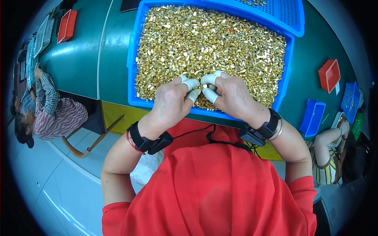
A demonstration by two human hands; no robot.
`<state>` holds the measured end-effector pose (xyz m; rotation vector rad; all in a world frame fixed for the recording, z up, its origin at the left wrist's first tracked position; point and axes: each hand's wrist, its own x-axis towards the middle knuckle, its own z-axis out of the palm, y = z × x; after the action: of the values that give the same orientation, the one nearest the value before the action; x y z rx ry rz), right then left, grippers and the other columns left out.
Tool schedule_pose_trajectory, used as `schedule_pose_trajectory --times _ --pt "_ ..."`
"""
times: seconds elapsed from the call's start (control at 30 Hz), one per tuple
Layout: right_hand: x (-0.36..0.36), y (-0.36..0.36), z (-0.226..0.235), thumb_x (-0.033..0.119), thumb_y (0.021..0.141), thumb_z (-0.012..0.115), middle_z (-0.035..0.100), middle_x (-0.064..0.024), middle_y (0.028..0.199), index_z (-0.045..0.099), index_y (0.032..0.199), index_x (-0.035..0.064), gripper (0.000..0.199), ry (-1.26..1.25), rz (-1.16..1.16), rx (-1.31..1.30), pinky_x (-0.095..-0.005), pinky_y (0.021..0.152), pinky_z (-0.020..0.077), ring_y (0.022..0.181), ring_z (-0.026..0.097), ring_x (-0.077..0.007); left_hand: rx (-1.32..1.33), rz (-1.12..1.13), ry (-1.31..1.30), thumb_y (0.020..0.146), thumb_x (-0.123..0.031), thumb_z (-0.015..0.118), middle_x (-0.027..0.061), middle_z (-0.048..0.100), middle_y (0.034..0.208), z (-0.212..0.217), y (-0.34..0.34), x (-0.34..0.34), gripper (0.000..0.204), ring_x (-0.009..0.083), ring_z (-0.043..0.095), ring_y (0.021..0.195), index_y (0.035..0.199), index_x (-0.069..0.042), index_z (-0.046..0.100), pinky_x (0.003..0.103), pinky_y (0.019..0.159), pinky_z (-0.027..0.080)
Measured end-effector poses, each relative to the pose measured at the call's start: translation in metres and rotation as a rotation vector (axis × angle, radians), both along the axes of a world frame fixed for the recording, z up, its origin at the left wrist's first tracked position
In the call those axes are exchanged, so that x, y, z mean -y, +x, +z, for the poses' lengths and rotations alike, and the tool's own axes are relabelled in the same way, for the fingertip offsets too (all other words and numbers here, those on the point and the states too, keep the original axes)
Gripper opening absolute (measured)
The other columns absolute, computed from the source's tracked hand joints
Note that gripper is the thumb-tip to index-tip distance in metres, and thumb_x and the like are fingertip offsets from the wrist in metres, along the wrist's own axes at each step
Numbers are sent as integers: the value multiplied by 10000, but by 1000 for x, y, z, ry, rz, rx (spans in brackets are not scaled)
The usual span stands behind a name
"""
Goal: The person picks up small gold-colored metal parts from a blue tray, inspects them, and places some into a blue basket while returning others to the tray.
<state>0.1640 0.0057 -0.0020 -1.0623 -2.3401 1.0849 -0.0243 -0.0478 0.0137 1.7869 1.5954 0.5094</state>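
A large blue plastic tray (pixel 131 55) in front of me is filled with small, shiny brass nuts (pixel 208 43), many of them hexagonal with a hole. My left hand (pixel 172 96) and my right hand (pixel 233 94) meet over its near side, low against the pieces. White finger cots cover the thumbs and several fingertips on both. Thumb and fingers are pinched together on each side. A small brass nut (pixel 204 86) shows between the fingertips of the two hands, next to the right ones. Whatever else the fingers hold is hidden behind the cots.
Behind the tray lies a blue perforated basket (pixel 289 15) on the green table (pixel 78 67). A red bin (pixel 329 75) and a blue bin (pixel 312 117) stand at right, another red bin (pixel 67 26) at far left. One person (pixel 55 112) sits at left, another (pixel 328 153) at right.
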Motion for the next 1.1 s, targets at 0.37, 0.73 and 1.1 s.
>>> schedule_pose_trajectory --times 0.37,0.73,1.1 --pt "-11 24 18 55 836 634 584 -109 680 619 1040 7 210 -288 -6 -29 -294 492 428 544 541 -139 225 137 -26 774 7 667 125 617 715 8 30 -11 207 176 571 528 981 0 666 295 488 440" --pt "-86 56 40 52 893 546 621 -9 750 624 1092 23 216 -511 -302 -98 -222 542 427 620 531 -60 -21 18 82 754 -83 684 75 631 618 28 71 -115 186 99 591 532 921 0 672 267 491 464" --pt "-107 56 23 109 889 635 648 -41 828 640 1108 16 238 -384 -147 -89 -245 606 484 666 575 -92 311 468 84 834 -126 696 104 669 944 46 -14 -112 405 116 626 724 1172 57 570 250 634 506"
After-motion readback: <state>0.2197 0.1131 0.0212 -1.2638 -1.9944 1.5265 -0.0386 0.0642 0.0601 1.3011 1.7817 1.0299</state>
